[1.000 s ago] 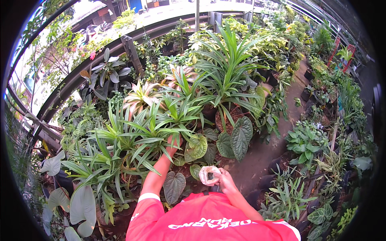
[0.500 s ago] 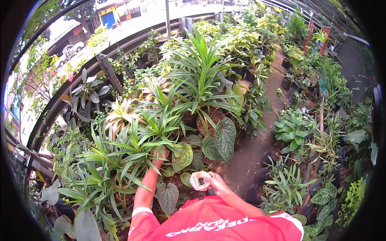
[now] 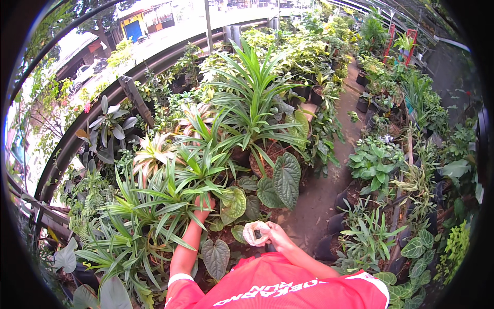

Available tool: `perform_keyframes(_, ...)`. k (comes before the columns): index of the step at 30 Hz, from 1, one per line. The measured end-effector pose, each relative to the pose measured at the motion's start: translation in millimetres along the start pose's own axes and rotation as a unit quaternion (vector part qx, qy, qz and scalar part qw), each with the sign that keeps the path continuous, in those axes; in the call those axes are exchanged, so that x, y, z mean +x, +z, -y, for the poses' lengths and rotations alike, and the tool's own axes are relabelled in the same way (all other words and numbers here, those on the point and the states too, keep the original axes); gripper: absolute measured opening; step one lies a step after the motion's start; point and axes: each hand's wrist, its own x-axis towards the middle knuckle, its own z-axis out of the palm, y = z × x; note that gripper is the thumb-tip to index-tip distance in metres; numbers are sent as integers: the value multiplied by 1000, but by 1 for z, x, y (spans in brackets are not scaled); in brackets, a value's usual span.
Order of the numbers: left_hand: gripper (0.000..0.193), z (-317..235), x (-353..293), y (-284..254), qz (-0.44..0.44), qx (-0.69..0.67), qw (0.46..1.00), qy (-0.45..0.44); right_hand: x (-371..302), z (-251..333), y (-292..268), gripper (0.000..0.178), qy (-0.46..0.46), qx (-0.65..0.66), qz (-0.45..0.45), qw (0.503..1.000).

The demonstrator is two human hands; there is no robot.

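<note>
My left hand (image 3: 205,201) reaches in among the long narrow leaves of a green strap-leaved plant (image 3: 193,172), low at its base. Leaves cover most of its fingers, so what they touch is hidden. In front of my body, my right hand (image 3: 278,236) is closed on the rim of a small whitish plastic bag (image 3: 251,230). The bag's mouth faces up and its inside looks dark; its contents are too small to make out. A heart-shaped dark green leaf (image 3: 215,257) hangs between my forearms, and a yellow-green leaf (image 3: 234,203) stands beside my left hand.
A taller strap-leaved plant (image 3: 254,98) rises from a pot beyond my hands, next to large ribbed leaves (image 3: 286,180). A narrow dirt path (image 3: 314,206) runs away at the right, with black-potted plants (image 3: 375,165) along its far side. A metal railing (image 3: 59,149) curves along the left.
My left hand has shifted slightly down, still among the leaves. My right hand keeps the bag in nearly the same place. The view has moved a little.
</note>
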Motion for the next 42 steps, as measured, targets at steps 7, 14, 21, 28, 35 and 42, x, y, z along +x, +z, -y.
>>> perform_keyframes(7, 19, -7, -4, 0, 103, 38, 994, -26, 9, -7, -5, 10, 4, -24, -1, 1000)
perform_keyframes(14, 22, -6, -7, 21, 92, -32, 994, -52, 5, -6, -3, 9, 7, -21, 4, 1000)
perform_keyframes(21, 34, -5, -9, 5, 135, -90, 987, -6, 3, -6, -2, 9, 15, -37, -8, 999)
perform_keyframes(28, 36, -16, 0, -13, 127, -99, 987, -8, 0, -5, -2, 9, 9, -32, -5, 999)
perform_keyframes(35, 43, -2, -12, 23, 153, -100, 983, 18, 2, -11, -7, 9, 5, -22, 6, 1000)
perform_keyframes(42, 49, -10, -3, 3, 220, -137, 966, -13, -4, -11, -8, 8, -2, 1, 20, 1000)
